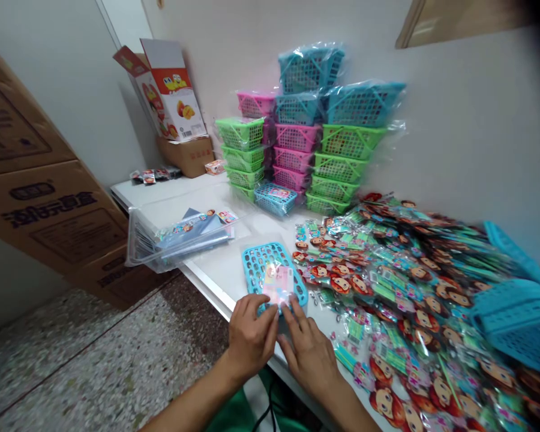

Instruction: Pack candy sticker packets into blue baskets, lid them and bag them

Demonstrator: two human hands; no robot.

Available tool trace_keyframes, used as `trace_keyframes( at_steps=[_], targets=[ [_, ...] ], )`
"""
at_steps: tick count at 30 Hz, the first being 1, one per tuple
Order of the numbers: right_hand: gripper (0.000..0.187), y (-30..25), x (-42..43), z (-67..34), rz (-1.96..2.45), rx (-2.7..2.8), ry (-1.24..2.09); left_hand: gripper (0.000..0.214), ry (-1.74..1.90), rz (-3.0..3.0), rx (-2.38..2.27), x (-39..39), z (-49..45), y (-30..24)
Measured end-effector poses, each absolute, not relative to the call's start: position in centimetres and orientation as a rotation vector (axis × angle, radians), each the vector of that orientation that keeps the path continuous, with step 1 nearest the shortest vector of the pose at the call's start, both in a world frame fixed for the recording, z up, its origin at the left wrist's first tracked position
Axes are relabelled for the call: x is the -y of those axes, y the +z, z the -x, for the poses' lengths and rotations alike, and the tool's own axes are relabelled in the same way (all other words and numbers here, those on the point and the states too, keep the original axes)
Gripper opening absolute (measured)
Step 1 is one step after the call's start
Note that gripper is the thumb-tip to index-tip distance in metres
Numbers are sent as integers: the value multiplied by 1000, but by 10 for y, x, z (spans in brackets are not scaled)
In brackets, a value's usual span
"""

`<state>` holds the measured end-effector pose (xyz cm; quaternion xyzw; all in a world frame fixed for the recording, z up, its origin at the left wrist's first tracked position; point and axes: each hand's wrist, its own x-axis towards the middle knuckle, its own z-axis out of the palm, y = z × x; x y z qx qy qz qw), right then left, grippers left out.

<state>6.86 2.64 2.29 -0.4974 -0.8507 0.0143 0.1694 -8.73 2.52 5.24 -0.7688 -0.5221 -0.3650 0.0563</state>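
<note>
A blue plastic basket point(257, 264) lies bottom up inside a clear bag at the table's near edge. On it is a pink printed card point(279, 283). My left hand point(253, 329) has its fingers bent over the basket's near end, thumb and index finger closed together at the bag's edge. To its right, my right hand point(309, 351) lies with fingers stretched and apart, fingertips touching the same end just below the card. The near rim and the bag's opening are mostly hidden by my fingers.
Bagged baskets in green point(243, 159), pink point(294, 159) and blue point(364, 103) are stacked against the wall. A pile of small cartoon-character packets point(387, 282) covers the right side. Loose blue baskets point(517, 318) stand there. A clear tray point(139, 255) overhangs the left edge.
</note>
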Motion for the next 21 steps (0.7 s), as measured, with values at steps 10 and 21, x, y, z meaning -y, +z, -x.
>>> trace_keyframes(
  at_steps=[10,21],
  targets=[
    [55,21,-5,-65,1236,2359,46,23,-1282,2297,1572,-33,85,52],
    [55,46,-45,-61,1466,2474,275,27,-1301,2327,1517,-28,89,55]
  ],
)
